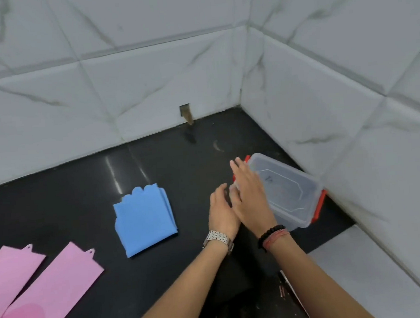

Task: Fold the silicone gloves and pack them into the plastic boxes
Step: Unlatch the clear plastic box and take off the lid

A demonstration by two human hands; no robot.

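Head camera shows both hands, left hand (222,211) and right hand (250,193), fingers extended at the clear plastic box (290,190), with the folded blue gloves (145,219) lying leftward, nearer the left.

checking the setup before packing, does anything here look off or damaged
Yes: the back wall has a small square hole just above the counter, with brownish stuff hanging out of it. The plastic box sits tilted by the hands. The blue gloves lie neatly folded.

Even soft light; hands motion-blurred; wide-angle bending at edges.
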